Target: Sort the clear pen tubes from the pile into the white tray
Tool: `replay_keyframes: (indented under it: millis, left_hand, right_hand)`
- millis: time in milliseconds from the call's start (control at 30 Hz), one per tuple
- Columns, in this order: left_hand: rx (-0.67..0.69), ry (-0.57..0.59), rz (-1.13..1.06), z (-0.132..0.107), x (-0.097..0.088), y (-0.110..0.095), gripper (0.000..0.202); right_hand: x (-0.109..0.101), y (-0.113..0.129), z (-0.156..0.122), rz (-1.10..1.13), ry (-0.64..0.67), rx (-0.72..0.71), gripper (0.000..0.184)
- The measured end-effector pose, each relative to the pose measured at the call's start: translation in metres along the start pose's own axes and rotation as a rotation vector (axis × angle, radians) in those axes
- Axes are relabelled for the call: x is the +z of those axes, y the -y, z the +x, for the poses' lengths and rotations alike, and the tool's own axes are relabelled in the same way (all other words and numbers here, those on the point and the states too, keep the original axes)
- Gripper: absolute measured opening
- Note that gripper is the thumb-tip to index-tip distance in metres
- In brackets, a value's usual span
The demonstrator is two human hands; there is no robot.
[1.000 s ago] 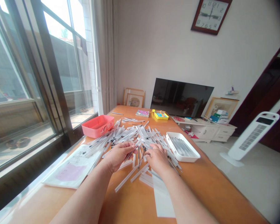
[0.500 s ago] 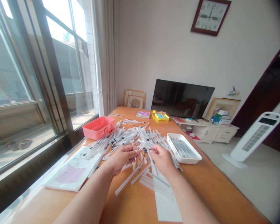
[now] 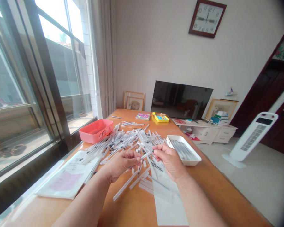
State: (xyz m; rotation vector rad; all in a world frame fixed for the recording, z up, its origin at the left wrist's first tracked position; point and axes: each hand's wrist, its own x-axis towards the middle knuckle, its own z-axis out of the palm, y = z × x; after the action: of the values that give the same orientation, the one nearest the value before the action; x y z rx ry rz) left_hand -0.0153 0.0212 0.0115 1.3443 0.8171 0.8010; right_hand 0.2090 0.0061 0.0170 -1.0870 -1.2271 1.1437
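Observation:
A large loose pile of clear plastic pen tubes (image 3: 130, 142), many with black parts, covers the middle of the wooden table (image 3: 217, 186). Above the pile's near edge, my left hand (image 3: 124, 165) and my right hand (image 3: 169, 160) face each other. A thin clear tube (image 3: 145, 155) spans the gap, pinched by my left fingertips, and its far end meets my right fingers. Several loose clear tubes lie below my hands, on and beside a long white paper strip (image 3: 168, 201).
A white tray (image 3: 183, 150) holding a neat row of pens stands right of my right hand. A pink plastic box (image 3: 96, 130) sits at the pile's far left, and papers (image 3: 66, 176) lie near the window. Small boxes, a booklet and a loose pen lie at the table's far end.
My hands have risen slightly from the pile, with the thin tube now held between them. The view has turned a little, shifting the table and tray leftward.

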Motion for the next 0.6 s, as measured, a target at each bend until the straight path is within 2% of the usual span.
replay_keyframes:
  millis: [300, 600]
  left_hand:
    - [0.023, 0.023, 0.023, 0.0011, -0.0014, 0.003, 0.026]
    - [0.029, 0.03, 0.042, 0.0015, -0.0009, 0.0021, 0.027]
  right_hand:
    - [0.0039, 0.0035, -0.0037, -0.05, 0.046, -0.03, 0.024]
    - [0.0044, 0.0047, -0.0034, -0.091, 0.024, -0.036, 0.023]
